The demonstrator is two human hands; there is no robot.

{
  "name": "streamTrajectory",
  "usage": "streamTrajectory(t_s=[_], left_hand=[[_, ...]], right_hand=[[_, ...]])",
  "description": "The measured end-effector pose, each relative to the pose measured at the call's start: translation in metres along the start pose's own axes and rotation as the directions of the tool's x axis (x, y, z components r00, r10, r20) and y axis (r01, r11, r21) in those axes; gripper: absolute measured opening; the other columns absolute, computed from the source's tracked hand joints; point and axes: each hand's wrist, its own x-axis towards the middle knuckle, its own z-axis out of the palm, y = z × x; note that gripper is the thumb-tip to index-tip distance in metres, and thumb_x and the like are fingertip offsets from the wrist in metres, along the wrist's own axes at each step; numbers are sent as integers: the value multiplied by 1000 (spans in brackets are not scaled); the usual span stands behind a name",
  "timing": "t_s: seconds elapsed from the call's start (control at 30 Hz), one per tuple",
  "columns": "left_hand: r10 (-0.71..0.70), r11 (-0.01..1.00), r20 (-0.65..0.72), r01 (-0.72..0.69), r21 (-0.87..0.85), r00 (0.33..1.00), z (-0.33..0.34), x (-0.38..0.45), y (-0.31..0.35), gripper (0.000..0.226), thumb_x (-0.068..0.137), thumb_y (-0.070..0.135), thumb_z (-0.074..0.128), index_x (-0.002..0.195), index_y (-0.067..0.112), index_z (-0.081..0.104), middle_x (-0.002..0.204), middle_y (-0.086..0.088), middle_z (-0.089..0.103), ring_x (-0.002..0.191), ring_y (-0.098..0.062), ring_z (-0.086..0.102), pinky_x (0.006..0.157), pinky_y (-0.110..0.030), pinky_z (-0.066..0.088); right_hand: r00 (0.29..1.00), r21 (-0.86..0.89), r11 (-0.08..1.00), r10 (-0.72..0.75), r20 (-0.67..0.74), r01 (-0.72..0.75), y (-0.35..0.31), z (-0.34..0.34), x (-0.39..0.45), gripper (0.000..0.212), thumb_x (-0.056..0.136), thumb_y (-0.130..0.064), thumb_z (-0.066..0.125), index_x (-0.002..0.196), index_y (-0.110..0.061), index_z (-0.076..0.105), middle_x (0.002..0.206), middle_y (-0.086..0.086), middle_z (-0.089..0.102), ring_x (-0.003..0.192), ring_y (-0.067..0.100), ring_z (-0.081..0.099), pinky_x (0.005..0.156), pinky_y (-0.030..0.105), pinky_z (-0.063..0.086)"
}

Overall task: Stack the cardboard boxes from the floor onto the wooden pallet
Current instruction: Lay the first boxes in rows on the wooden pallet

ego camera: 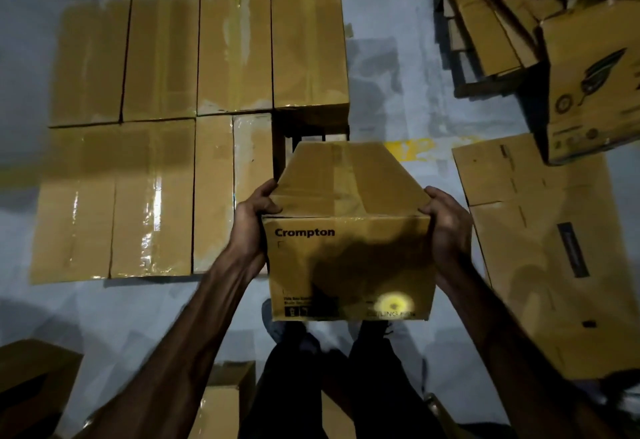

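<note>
Left hand (pixel 254 227) and right hand (pixel 446 227) grip the near top corners of a cardboard box (pixel 349 231), fingers curled over its edges, one per side to keep it level. Box held in the air before the body, above the floor (pixel 381 68), near end toward the person. Far end points at the dark gap (pixel 304 135) in the stacked boxes (pixel 156 127), likely its slot. Brown, taped, printed "Crompton".

Grey concrete floor (pixel 398 68), yellow floor marking (pixel 410 149), dark trousers (pixel 377 379)
</note>
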Motion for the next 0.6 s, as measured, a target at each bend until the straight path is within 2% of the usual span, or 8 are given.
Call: streamTrajectory(t_s=[0.1, 0.2, 0.27, 0.33, 0.37, 0.43, 0.5, 0.6], left_hand=[[-13, 999, -33, 12, -30, 999, -12, 21, -12, 83, 63, 4, 52, 145, 13, 54, 132, -14, 66, 113, -38, 66, 79, -40, 58], [-44, 999, -53, 45, 11, 998, -29, 46, -37, 90, 62, -10, 45, 147, 15, 53, 141, -7, 63, 123, -38, 62, 86, -45, 56], [-77, 996, -78, 81, 49, 994, -38, 65, -60, 90, 64, -23, 37, 144, 16, 55, 143, -2, 61, 114, -32, 65, 74, -39, 57], [-90, 993, -110, 98, 72, 990, -46, 85, -87, 90, 67, -32, 32, 139, 14, 59, 142, -2, 61, 95, -31, 63, 52, -29, 52], [-88, 993, -127, 97, 66, 988, -51, 97, -102, 90, 66, -35, 31, 137, 12, 60, 141, -3, 61, 94, -36, 58, 47, -25, 48], [-68, 995, -145, 77, 58, 987, -62, 124, -130, 91, 62, -38, 31, 135, 7, 61, 144, -7, 61, 112, -44, 53, 44, -24, 46], [-51, 996, -179, 63, 58, 983, -75, 154, -161, 89, 62, -39, 32, 134, 5, 61, 148, -6, 60, 135, -63, 39, 41, -25, 45], [-11, 997, -232, 28, 69, 973, -88, 182, -204, 77, 74, -40, 31, 132, 1, 62, 147, -5, 62, 136, -71, 27, 38, -21, 39]], right_hand=[[1000, 11, 1000, 6, 28, -7, 18, 9, 8, 65, 74, -35, 59, 135, -14, 70, 132, 4, 71, 122, 22, 65, 96, 44, 57], [997, 46, 997, 52, 55, -54, 47, 18, 17, 54, 84, -16, 59, 137, -10, 67, 131, 5, 71, 114, 16, 67, 83, 31, 55], [993, 68, 992, 98, 66, -102, 73, 25, 23, 46, 93, -4, 58, 137, -12, 67, 131, 4, 71, 108, 12, 68, 82, 29, 55], [991, 26, 991, 127, 30, -128, 106, 32, 31, 39, 97, -19, 62, 135, -16, 70, 129, 1, 71, 111, 20, 68, 90, 37, 57], [991, -6, 991, 136, 15, -136, 124, 35, 35, 37, 97, -26, 62, 132, -20, 71, 129, 0, 71, 115, 23, 67, 95, 42, 57], [990, -50, 989, 138, 1, -138, 161, 43, 43, 38, 91, -29, 58, 125, -26, 74, 128, -3, 71, 118, 23, 66, 100, 47, 56], [981, -27, 980, 194, -11, -195, 202, 50, 51, 38, 86, -18, 58, 113, -37, 75, 124, -7, 72, 118, 20, 66, 96, 47, 57], [961, -6, 961, 275, -4, -275, 258, 56, 60, 45, 98, -2, 56, 108, -42, 75, 123, -10, 73, 116, 18, 67, 92, 46, 59]])
